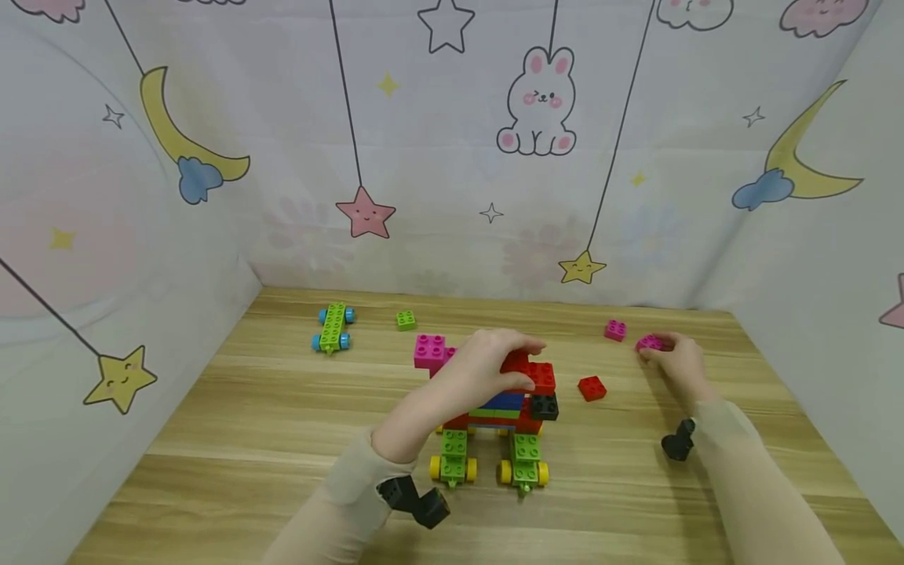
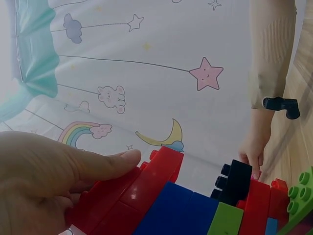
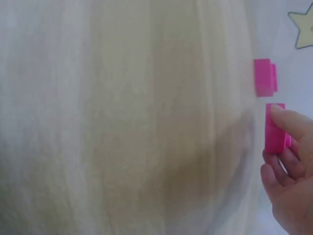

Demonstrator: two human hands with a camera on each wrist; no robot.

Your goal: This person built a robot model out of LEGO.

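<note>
A toy built of building blocks (image 1: 504, 402), red, blue, green, black and pink, stands on green wheeled bases (image 1: 454, 447) with yellow wheels. My left hand (image 1: 480, 365) grips the red bricks (image 2: 132, 196) at its top, the thumb lying along one side and the other fingers partly hidden behind. Farther right, my right hand (image 1: 681, 367) pinches a pink brick (image 3: 275, 129) between thumb and fingers, at the tabletop. A second pink brick (image 1: 615, 329) lies just beside it, and a loose red brick (image 1: 592, 388) sits between the toy and the right hand.
At the back left of the wooden table (image 1: 282, 424) are a green wheeled base (image 1: 333, 328) with blue wheels and a small green brick (image 1: 406, 319). A patterned cloth (image 1: 452, 157) walls the back and sides. Each wrist carries a black camera mount (image 1: 413, 501).
</note>
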